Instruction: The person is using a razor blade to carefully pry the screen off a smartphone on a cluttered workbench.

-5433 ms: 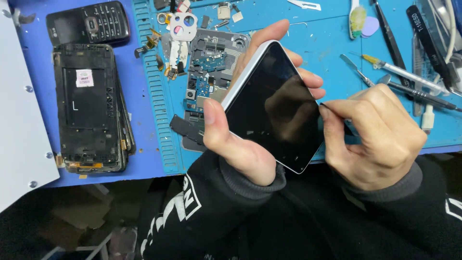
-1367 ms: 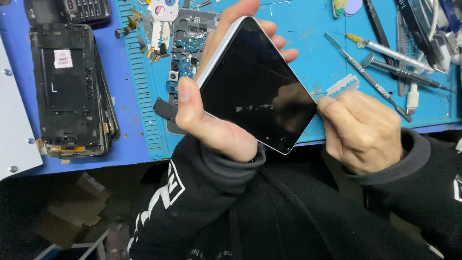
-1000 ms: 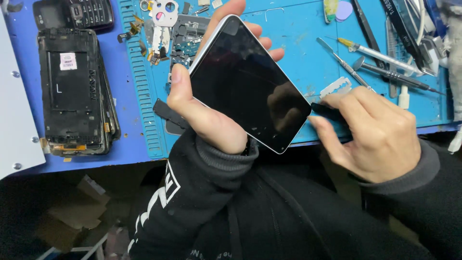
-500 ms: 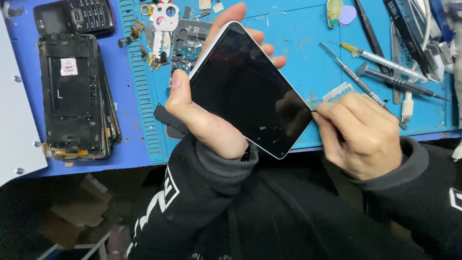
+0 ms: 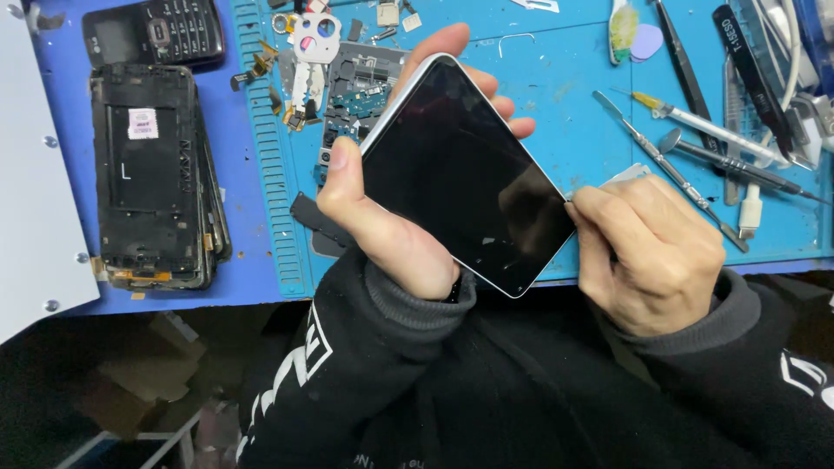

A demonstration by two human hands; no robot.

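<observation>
A blue ribbed silicone repair mat [image 5: 556, 130] covers the tabletop [image 5: 252, 287], whose darker blue edge shows at nine o'clock beside a pale grey flat panel [image 5: 35, 208]. On that side lies a stack of stripped black phone frames [image 5: 156, 178], with a black keypad phone [image 5: 156, 33] above it at eleven o'clock. A loose green-and-grey circuit board [image 5: 352, 100] and small metal scraps sit at twelve o'clock, partly behind the held device. At two o'clock lie thin metal prying tools [image 5: 695, 156], a syringe-like applicator [image 5: 704, 126] and black tweezers [image 5: 751, 74]. Below the tabletop edge, the floor is dark, with brown cardboard [image 5: 139, 382] at seven o'clock. The left hand [image 5: 391, 217] is closed around a white-rimmed smartphone with a dark glass screen [image 5: 460, 174], thumb across its left edge, fingers behind the top, holding it tilted above the mat at the centre. The right hand [image 5: 647, 252] is curled shut at three o'clock, its fingertips pinching a thin pale plastic pick [image 5: 627, 174] against the phone's right edge. Compared with half a second earlier, the right hand has slid slightly up along that edge and the phone is turned a little more, while the view has shifted so the frames and tools lie lower in the picture.
</observation>
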